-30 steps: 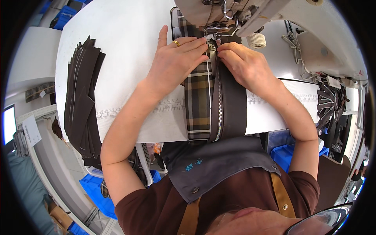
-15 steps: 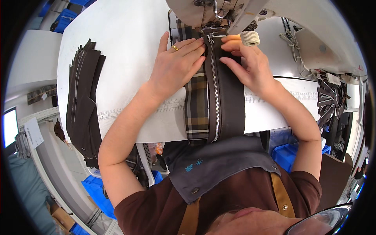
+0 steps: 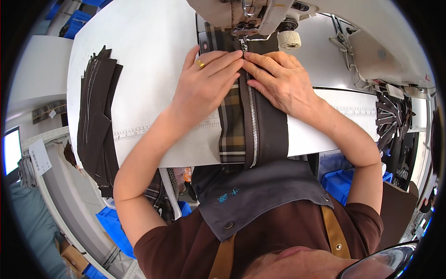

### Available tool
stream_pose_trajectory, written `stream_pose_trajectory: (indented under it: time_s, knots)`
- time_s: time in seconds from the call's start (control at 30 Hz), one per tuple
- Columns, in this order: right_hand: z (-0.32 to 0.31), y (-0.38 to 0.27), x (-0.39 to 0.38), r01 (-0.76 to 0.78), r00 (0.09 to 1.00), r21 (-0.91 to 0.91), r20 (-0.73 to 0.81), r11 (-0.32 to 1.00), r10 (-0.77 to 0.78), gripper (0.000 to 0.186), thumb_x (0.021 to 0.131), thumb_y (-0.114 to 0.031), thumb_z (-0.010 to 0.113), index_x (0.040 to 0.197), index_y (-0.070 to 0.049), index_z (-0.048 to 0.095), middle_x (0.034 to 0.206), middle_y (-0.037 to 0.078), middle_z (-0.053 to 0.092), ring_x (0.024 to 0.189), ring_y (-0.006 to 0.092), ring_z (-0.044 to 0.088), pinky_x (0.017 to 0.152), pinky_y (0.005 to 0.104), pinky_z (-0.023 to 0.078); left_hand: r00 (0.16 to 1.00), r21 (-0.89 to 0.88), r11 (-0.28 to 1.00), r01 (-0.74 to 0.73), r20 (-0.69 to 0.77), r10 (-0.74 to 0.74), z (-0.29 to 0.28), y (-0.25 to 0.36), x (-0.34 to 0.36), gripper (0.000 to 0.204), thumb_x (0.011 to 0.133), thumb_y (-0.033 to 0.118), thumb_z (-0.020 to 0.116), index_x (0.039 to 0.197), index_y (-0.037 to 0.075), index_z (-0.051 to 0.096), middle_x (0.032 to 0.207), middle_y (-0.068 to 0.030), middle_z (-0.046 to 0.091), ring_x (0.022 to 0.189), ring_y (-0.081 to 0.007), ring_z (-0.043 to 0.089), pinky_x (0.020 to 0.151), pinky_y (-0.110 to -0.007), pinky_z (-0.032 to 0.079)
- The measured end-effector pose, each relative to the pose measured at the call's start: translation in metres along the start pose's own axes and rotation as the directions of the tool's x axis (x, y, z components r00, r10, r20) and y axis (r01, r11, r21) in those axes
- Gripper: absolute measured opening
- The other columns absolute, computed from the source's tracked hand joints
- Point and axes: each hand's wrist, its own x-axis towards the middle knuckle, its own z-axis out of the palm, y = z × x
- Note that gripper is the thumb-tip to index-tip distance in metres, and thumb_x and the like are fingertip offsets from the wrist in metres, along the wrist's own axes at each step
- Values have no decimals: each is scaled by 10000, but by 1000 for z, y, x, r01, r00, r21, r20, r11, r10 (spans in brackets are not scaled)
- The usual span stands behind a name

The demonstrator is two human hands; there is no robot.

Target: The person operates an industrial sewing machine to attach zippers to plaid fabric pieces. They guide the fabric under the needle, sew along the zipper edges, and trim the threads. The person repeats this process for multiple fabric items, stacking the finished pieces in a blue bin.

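My left hand [image 3: 204, 83] lies on the plaid fabric [image 3: 231, 139] left of the zipper, its fingers stretched toward the zipper's top. My right hand [image 3: 278, 81] rests on the dark brown strip [image 3: 272, 137], fingertips on the zipper [image 3: 252, 121] beside my left fingertips, thumb apart lower down. Both hands are open. Just above them the zipper pull [image 3: 244, 46] sits under the white sewing machine's presser foot area [image 3: 243, 33], where the metal parts are too small to tell apart.
A white worktop [image 3: 153, 56] with a printed ruler carries a pile of dark cut pieces [image 3: 95, 116] at left. At right are the machine body [image 3: 390, 56] and a dark bundle with white strips [image 3: 395, 118]. Blue bins [image 3: 111, 221] stand below on both sides.
My right hand released its pinch, lifted with fingers apart, then came back down onto the zipper. Both hands and the fabric have moved slightly left; the zipper's top is now straighter.
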Motion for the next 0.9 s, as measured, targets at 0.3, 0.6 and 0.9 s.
stream_pose_trajectory:
  time_s: [0.3, 0.6, 0.9]
  knots:
    - [-2, 2, -1, -42, 997, 42, 61, 998, 39, 376, 806, -199, 672, 1158, -73, 628, 1173, 42, 596, 961, 234, 554, 806, 349, 476, 997, 172, 983, -69, 59, 59, 16, -7, 3, 257, 811, 105, 626, 1060, 46, 599, 1185, -31, 593, 1032, -185, 560, 978, -532, 349]
    - [-6, 2, 3, 13, 999, 26, 47, 1000, -14, 418, 721, -155, 720, 1114, -55, 620, 1170, 48, 595, 972, 240, 561, 810, 351, 454, 999, 2, 1000, -2, -43, 2, 27, -15, 1, 216, 784, 109, 644, 998, 79, 640, 1142, -53, 629, 985, -225, 601, 969, -534, 348]
    - [-5, -1, 2, 8, 996, -16, 87, 1000, -6, 367, 782, -115, 686, 1135, -34, 628, 1190, 64, 604, 972, 255, 565, 843, 347, 465, 937, 664, 696, 272, -18, -349, -109, -12, -114, 262, 801, 152, 635, 1053, 81, 636, 1165, -68, 609, 1160, -271, 525, 947, -624, 316]
